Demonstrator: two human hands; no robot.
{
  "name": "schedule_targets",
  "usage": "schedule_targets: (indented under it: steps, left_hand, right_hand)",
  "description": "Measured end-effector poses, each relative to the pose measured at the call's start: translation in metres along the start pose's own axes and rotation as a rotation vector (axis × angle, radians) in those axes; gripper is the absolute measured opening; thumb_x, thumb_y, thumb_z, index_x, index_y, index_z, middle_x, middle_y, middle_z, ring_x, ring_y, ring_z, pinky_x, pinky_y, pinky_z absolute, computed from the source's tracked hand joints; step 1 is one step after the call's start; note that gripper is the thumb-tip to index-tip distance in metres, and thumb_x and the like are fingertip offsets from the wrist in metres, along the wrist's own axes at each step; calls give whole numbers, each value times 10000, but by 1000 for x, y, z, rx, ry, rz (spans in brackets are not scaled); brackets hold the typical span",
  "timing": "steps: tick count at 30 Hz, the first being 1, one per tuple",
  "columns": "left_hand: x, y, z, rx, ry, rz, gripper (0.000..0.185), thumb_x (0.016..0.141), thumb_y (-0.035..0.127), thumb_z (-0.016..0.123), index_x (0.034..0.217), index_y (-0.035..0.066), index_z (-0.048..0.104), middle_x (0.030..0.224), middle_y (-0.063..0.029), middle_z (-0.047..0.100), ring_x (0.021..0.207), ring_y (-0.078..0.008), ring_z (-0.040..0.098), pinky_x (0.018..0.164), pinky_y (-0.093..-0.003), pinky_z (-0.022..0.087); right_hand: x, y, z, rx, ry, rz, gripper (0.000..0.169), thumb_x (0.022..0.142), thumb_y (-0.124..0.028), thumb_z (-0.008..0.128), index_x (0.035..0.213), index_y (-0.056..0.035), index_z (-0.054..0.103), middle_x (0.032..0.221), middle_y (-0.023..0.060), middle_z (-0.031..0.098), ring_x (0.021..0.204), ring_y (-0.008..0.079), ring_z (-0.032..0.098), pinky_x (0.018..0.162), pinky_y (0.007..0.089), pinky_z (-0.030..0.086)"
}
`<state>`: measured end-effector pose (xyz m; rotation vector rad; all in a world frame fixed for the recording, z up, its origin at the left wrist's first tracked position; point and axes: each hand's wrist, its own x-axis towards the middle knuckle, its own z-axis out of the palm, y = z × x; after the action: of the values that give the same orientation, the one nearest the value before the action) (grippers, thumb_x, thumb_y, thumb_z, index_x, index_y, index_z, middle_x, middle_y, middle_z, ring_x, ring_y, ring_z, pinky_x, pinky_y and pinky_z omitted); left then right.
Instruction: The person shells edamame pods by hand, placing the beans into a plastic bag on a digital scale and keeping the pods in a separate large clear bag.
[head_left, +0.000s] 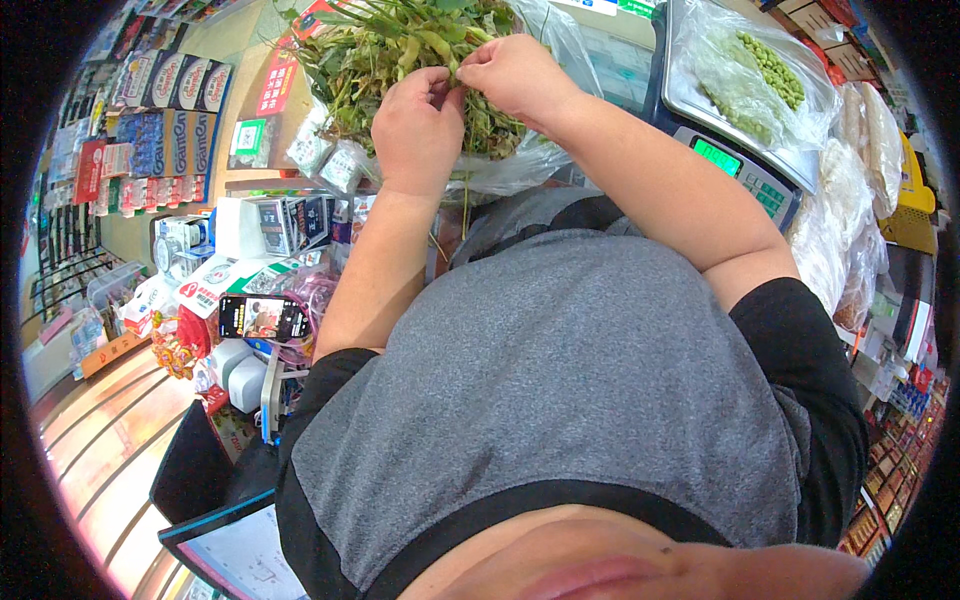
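Observation:
My left hand (417, 127) and my right hand (521, 81) meet over a heap of uprooted soybean plants (345, 82), with leaves, stalks and green pods. Between the fingertips of both hands is a small green bean pod (453, 69), mostly covered by the fingers. Just beyond my hands, more plump pods (409, 54) hang among the stems. Under the heap spreads a clear plastic bag (517, 171), its crumpled edge lying toward my body.
On the right stands a digital scale (750, 176) with a lit display, bearing a plastic bag of shelled green beans (772, 71). To the left are a lit smartphone (264, 317), small boxes (289, 225) and a shelf of packaged goods (165, 142). Filled plastic bags (832, 202) sit right of the scale.

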<state>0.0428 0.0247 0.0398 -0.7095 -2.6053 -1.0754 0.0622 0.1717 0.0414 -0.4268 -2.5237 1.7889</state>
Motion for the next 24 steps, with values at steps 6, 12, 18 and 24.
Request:
schedule_targets:
  steps: [6, 12, 18, 24]
  left_hand:
    - [0, 5, 1, 36, 40, 76, 195, 755, 153, 745, 918, 67, 680, 841, -95, 683, 796, -280, 646, 706, -372, 514]
    - [1, 1, 5, 91, 90, 186, 208, 777, 187, 742, 958, 93, 703, 895, -104, 683, 817, -282, 654, 732, -369, 520]
    - [2, 1, 8, 15, 31, 28, 181, 785, 159, 739, 948, 82, 728, 871, -98, 704, 766, -229, 671, 715, -330, 516]
    - [6, -4, 14, -498, -94, -329, 247, 779, 76, 752, 981, -52, 692, 905, -111, 711, 738, -149, 662, 672, -256, 515]
  right_hand:
    - [3, 5, 1, -86, 41, -109, 214, 785, -186, 628, 821, 13, 700, 600, 90, 587, 547, 169, 536, 521, 331, 435]
    - [10, 4, 0, -99, 11, -96, 254, 754, -227, 632, 790, 16, 692, 646, 145, 620, 582, 238, 588, 572, 360, 478]
    - [7, 6, 4, -24, 62, -55, 294, 730, -270, 641, 772, 15, 697, 675, 191, 656, 619, 295, 645, 623, 385, 520]
    - [5, -3, -2, -99, 34, -67, 195, 777, -142, 617, 824, 37, 677, 599, 55, 578, 505, 116, 485, 454, 307, 386]
